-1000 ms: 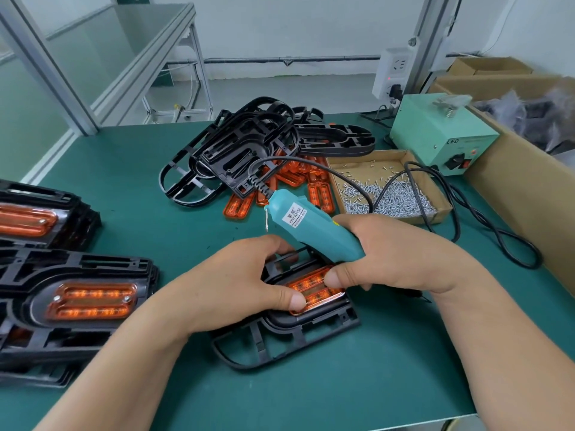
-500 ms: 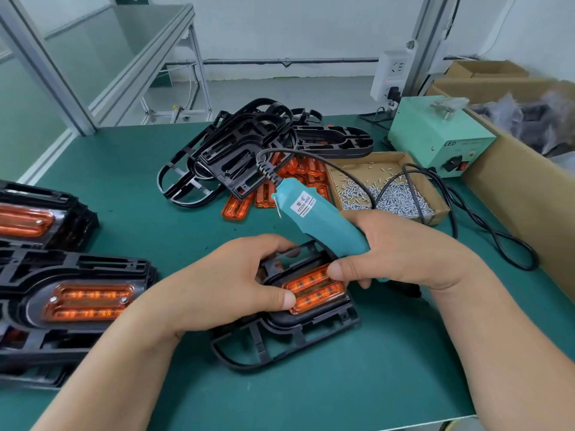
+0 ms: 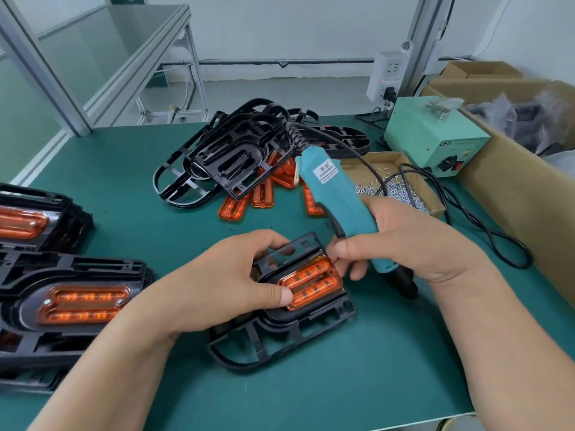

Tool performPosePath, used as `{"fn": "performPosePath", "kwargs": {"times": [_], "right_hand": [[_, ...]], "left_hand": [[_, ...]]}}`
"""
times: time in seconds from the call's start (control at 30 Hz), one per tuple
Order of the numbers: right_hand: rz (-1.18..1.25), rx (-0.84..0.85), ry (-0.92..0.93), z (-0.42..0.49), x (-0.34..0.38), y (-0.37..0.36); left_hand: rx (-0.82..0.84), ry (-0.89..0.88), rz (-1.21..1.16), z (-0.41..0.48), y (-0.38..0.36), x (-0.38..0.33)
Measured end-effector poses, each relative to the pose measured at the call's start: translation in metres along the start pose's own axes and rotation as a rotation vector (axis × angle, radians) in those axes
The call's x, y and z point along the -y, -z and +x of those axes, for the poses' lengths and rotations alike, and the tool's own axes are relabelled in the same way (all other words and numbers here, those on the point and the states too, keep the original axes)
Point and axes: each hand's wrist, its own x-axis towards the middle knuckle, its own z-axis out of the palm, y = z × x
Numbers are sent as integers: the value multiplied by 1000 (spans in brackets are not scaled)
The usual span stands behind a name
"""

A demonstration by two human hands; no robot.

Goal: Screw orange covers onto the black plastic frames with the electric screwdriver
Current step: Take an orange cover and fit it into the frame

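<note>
Cover (image 3: 311,283) sits in the frame (image 3: 280,337) between our hands. Our left hand (image 3: 230,284) grips the frame, thumb on the cover. Our right hand (image 3: 404,241) holds the screwdriver (image 3: 336,194), now swung off the cover, fingertips (image 3: 354,272) at its right end, so that end probably gets fastened next.

L hand (image 3: 230,284) grips black frame (image 3: 298,315), thumb on orange cover (image 3: 314,283); R hand (image 3: 404,244) wraps electric screwdriver (image 3: 339,194).

My right grip (image 3: 413,244) hides the lower barrel of the screwdriver (image 3: 339,197); I cannot make out its bit. My left grip (image 3: 230,275) covers one end of the orange cover (image 3: 314,283) and black frame (image 3: 280,343). The left edge cuts off the frame stacks (image 3: 28,334).
</note>
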Motion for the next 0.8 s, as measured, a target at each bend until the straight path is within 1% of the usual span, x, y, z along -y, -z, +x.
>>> {"fn": "performPosePath", "kwargs": {"times": [0.1,0.23,0.37,0.43,0.6,0.8], "right_hand": [[13,-6,-9,0,0,2],[-114,47,-11,0,-1,-2],[-304,33,-23,4,-3,-7],[-306,25,-23,5,-3,-7],[-269,-5,-17,5,-2,-3],[-316,-13,-11,7,-3,-8]], "left_hand": [[-7,-7,6,1,0,2],[-31,-16,8,3,-1,5],[-6,-32,-35,3,2,5],[27,-37,-62,3,4,5],[45,-10,-96,3,5,4],[44,10,-155,7,0,6]]}}
